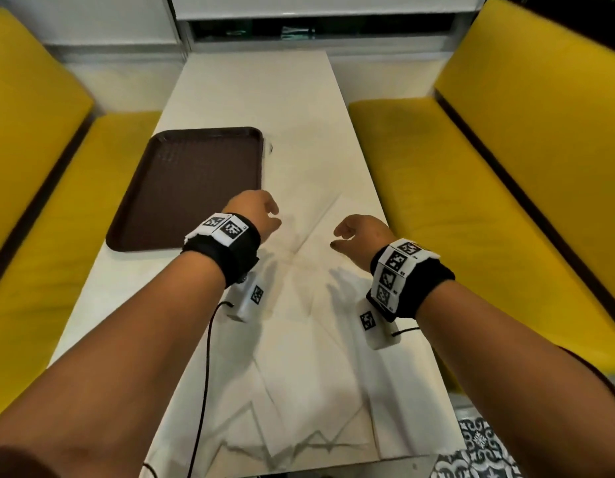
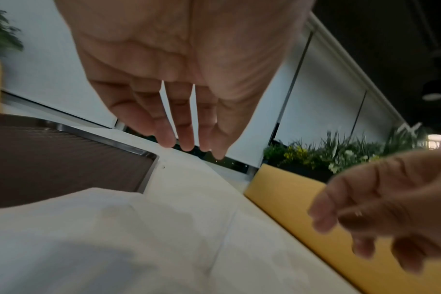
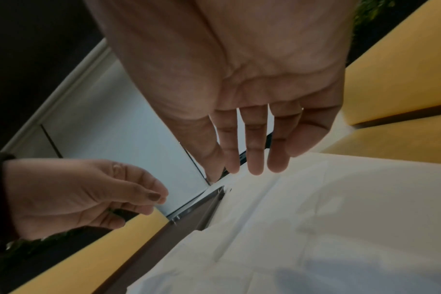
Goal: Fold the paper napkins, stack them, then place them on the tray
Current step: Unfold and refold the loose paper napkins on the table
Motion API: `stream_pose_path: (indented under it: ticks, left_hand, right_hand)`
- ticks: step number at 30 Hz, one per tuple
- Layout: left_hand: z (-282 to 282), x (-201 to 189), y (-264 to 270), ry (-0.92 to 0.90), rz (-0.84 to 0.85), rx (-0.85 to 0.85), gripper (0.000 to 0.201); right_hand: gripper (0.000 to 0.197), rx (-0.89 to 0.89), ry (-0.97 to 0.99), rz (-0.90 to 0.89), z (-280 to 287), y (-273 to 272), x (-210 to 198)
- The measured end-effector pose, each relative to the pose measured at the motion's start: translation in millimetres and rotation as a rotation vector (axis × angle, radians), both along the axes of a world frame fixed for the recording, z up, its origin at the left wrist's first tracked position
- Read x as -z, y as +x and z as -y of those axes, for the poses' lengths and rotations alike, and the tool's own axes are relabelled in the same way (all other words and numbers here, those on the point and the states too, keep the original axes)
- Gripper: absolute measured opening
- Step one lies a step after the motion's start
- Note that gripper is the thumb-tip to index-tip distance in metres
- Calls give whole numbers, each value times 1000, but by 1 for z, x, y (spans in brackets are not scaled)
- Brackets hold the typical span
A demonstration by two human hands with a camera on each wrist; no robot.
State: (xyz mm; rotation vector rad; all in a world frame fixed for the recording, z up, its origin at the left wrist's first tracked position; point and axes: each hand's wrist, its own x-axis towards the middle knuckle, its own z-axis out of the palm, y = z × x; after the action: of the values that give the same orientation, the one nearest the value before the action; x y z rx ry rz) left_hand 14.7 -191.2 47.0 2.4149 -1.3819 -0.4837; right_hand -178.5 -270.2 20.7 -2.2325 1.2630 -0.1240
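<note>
Both hands hover above the white table (image 1: 251,98), neither touching anything. Left hand (image 1: 256,210): fingers (image 2: 164,127) loose and nearly straight, slightly spread, holding nothing. Right hand (image 1: 363,232): same relaxed spread, fingers (image 3: 254,157) pointing down toward the paper, empty. The two hands are near each other, apart, palms turned partly inward.

Paper napkins (image 1: 320,332): white, unfolded sheets spread flat and overlapping on the near half of the table, from directly under the hands back toward 6 o'clock. Creases and sheet edges show; how many sheets there are cannot be told. In the left wrist view one napkin corner (image 2: 108,199) overlaps the tray's near edge.

Tray (image 1: 182,146): dark brown, textured, rectangular, at 10 o'clock from the hands, lying flat near the table's left edge, with only that corner on it.

Yellow bench seats (image 1: 471,174) flank the table at 3 and 9 o'clock. Black wristbands with square markers (image 1: 395,270) sit on both wrists; a black cable (image 1: 204,374) trails from the left one.
</note>
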Motion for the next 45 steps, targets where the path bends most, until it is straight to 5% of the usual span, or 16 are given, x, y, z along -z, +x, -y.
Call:
stream_pose_path:
  ticks: [13,18,28,37,45]
  left_hand:
    - [34,67,-16,213,109,158,42]
    - [42,73,-17,242,148,170,22]
    - [35,46,-22,4,3,106,19]
    - [24,1,-33,-170,-77,241,17]
    - [5,-16,-36,-302,-250,250,22]
  right_hand:
    - [38,-19,54,-225,15,44,41]
    - [39,-2,75,-218,16,45,43]
    - [24,196,-52,69,24,36,31]
    - [48,51,-165,188,31,34,7]
    - [14,-39,-271,223,25,12,-9]
